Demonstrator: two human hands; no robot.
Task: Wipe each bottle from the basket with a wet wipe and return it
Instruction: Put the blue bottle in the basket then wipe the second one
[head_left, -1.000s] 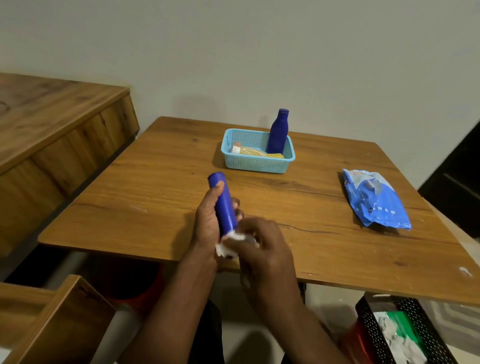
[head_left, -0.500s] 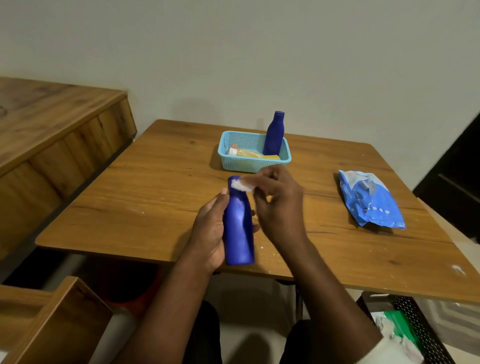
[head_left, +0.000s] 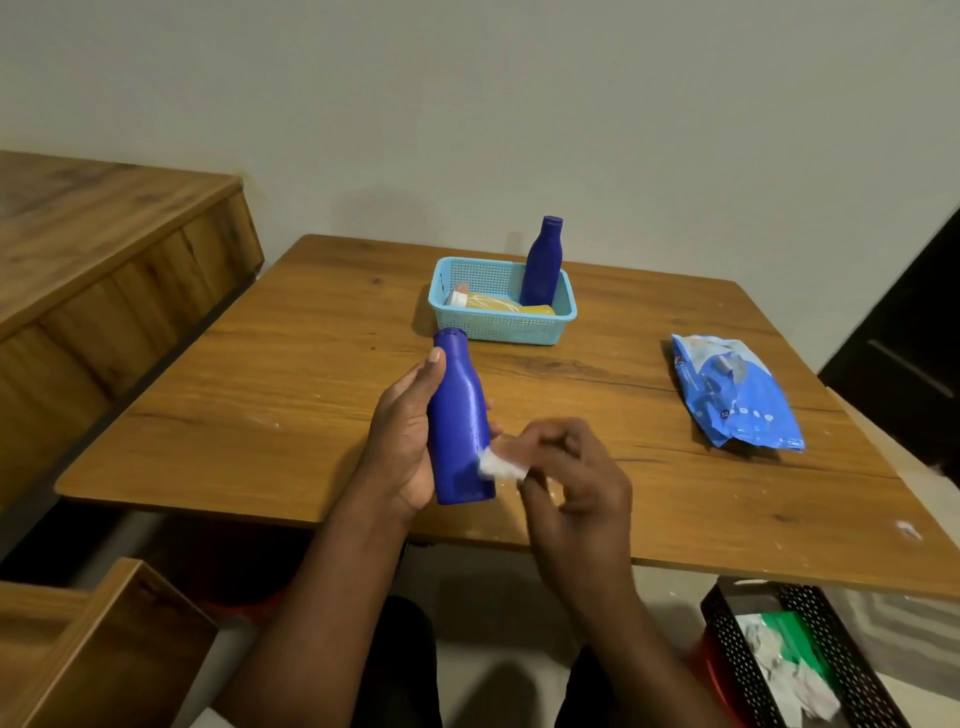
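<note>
Wiping well means turning the dark blue plastic bottle (head_left: 461, 421), clasped in your left hand (head_left: 402, 441) at 6 o'clock over the wooden desk (head_left: 270, 395), while your right hand (head_left: 571, 473) fingers pinch the white wet wipe (head_left: 497, 464) against its base; cover every side.

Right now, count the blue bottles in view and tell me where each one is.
2. One blue bottle is held in the left hand above the table's near edge; the other stands upright in the basket. None looks hidden.
</note>
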